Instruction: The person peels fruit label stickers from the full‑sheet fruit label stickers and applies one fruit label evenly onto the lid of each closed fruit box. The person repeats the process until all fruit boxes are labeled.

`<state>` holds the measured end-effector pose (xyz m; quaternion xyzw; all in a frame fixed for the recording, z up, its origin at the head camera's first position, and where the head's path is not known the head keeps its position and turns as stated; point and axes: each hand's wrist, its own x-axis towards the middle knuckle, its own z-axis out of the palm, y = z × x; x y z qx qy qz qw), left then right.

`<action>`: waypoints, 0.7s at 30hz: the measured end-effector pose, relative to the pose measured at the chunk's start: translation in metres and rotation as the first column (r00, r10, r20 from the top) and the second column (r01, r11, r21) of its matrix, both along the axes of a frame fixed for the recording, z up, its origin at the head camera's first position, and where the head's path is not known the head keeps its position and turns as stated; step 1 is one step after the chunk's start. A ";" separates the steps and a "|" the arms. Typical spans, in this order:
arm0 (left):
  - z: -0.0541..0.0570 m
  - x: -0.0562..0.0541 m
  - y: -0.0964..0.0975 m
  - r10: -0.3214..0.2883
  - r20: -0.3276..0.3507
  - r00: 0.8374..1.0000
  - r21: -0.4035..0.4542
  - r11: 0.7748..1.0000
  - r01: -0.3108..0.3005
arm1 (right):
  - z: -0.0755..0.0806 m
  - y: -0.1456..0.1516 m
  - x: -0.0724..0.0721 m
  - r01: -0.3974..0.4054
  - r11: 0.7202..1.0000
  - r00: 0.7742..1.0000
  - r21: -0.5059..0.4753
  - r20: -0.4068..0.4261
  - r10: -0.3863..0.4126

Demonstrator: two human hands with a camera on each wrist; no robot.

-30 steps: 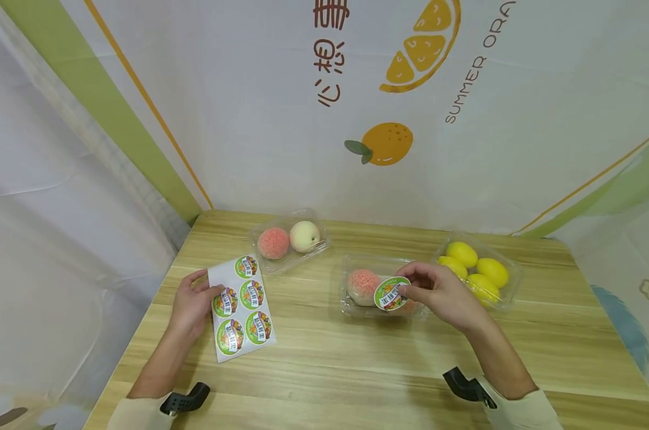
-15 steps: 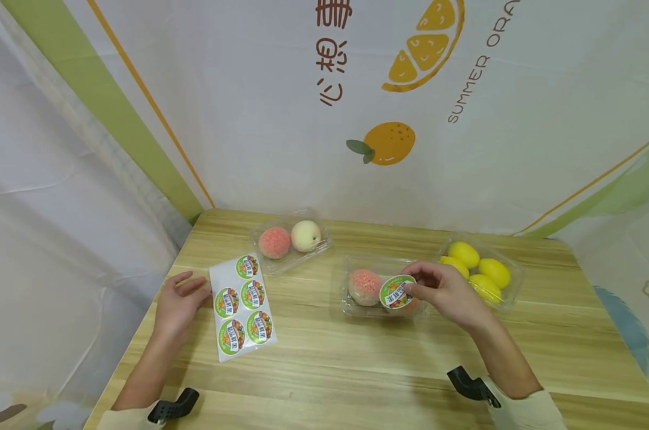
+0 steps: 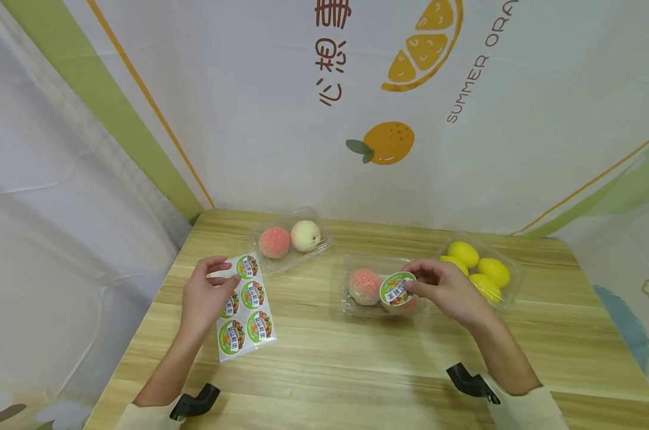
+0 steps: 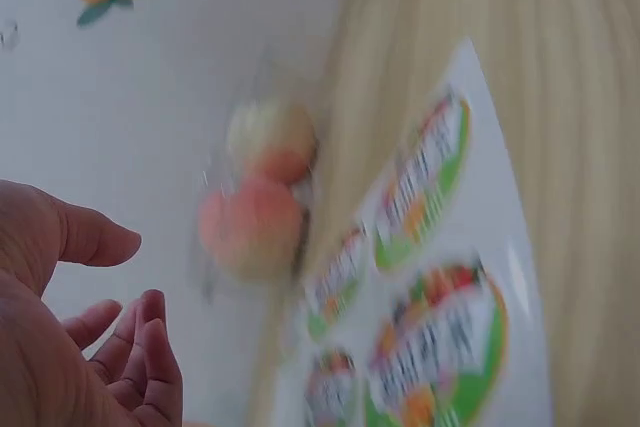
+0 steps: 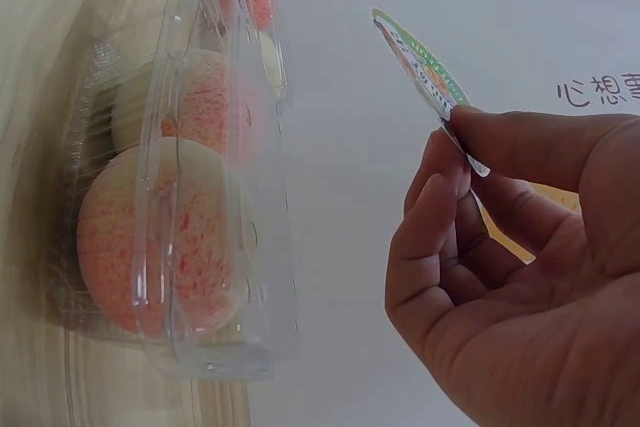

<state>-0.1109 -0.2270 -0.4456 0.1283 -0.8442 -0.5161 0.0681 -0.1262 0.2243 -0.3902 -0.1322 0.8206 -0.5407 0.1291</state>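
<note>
My right hand pinches a round green-edged fruit sticker between thumb and fingers. The sticker, seen nearly edge-on in the right wrist view, is held above a clear plastic box with two peaches inside, apart from its lid. My left hand hovers over a white sticker sheet on the table, its fingers loosely bent and a gap between thumb and fingers. It holds nothing, as the left wrist view shows. Several round stickers lie on the sheet, one partly hidden by the hand.
At the back left stands another clear box with a pink peach and a pale peach. A clear box of several lemons lies beyond my right hand. A printed curtain hangs behind the wooden table.
My left hand let go of the sticker sheet, drew back left, then moved right and over it. The right hand shifted only slightly, still pinching the sticker.
</note>
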 end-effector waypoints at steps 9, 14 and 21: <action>0.019 -0.001 0.066 -0.257 -0.155 0.954 0.029 0.964 0.265 | 0.001 -0.002 0.000 0.009 1.000 1.000 -0.005 0.002 -0.009; 0.026 -0.004 0.097 -0.360 -0.202 0.911 0.074 0.922 0.381 | 0.000 -0.004 0.000 0.003 1.000 1.000 -0.017 0.006 -0.003; 0.031 -0.010 0.132 -0.519 -0.239 0.820 0.063 0.835 0.547 | -0.002 -0.008 0.000 -0.023 0.999 1.000 -0.024 0.018 0.023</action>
